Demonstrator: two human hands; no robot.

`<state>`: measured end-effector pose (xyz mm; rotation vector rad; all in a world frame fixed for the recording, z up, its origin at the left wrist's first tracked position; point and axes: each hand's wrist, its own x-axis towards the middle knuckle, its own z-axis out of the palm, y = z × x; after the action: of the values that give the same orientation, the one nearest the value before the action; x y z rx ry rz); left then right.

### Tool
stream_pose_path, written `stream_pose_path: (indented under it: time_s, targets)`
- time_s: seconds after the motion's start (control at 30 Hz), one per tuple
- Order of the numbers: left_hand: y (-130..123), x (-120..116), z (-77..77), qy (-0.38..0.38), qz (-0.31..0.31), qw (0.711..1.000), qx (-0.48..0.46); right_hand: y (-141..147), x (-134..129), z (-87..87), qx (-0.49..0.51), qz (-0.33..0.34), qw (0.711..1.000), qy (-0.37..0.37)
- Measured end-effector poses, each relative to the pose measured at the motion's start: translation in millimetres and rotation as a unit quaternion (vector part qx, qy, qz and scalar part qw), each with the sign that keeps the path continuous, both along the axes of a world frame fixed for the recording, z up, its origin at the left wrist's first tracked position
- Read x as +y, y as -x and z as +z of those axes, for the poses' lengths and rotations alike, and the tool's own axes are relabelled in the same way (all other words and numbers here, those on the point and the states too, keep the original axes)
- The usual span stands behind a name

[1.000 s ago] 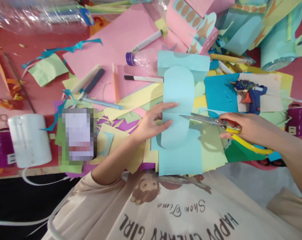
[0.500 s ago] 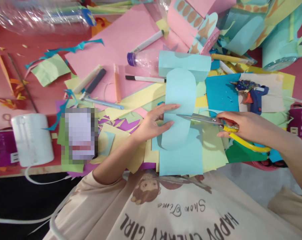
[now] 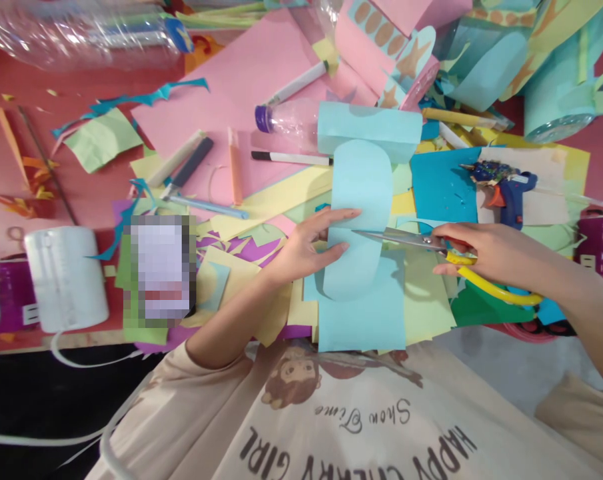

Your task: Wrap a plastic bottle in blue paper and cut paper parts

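My left hand [image 3: 308, 247] holds the left edge of a light blue rounded paper piece [image 3: 362, 183], its forefinger and thumb on the paper's face and the other fingers partly hidden. Yellow-handled scissors [image 3: 496, 287] are in my right hand [image 3: 474, 247]; their blades point left and lie across the paper at its middle. Beneath the rounded piece is a light blue sheet [image 3: 364, 327]. Just above it lies a clear bottle [image 3: 294, 123] with a purple cap, wrapped in light blue paper [image 3: 368, 127] at its right part.
A glue gun [image 3: 511, 193] rests on paper at the right. Markers [image 3: 188, 165] and a large pink sheet [image 3: 221, 93] lie at upper left. A white power strip [image 3: 66, 277] and a blurred phone [image 3: 161, 270] are at the left. Paper-covered containers [image 3: 556, 100] stand at upper right.
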<state>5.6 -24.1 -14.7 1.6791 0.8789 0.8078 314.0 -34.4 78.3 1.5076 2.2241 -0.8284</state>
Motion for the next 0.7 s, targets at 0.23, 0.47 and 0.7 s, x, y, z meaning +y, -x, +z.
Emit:
stream_pose_path:
  time_s: [0.23, 0.47, 0.7]
  targets:
    - [-1, 0, 1.1, -0.006, 0.005, 1.0, 0.0, 5, 1, 8.0, -0.014, -0.009, 1.0, 0.021]
    - [-3, 1, 4.3, -0.006, 0.008, 1.0, -0.002, -2, 0, 1.4, -0.016, 0.003, 1.0, 0.016]
    - [-3, 1, 3.5, -0.007, 0.011, 1.0, 0.002, -8, 1, -4.3, 0.018, 0.016, 1.0, -0.013]
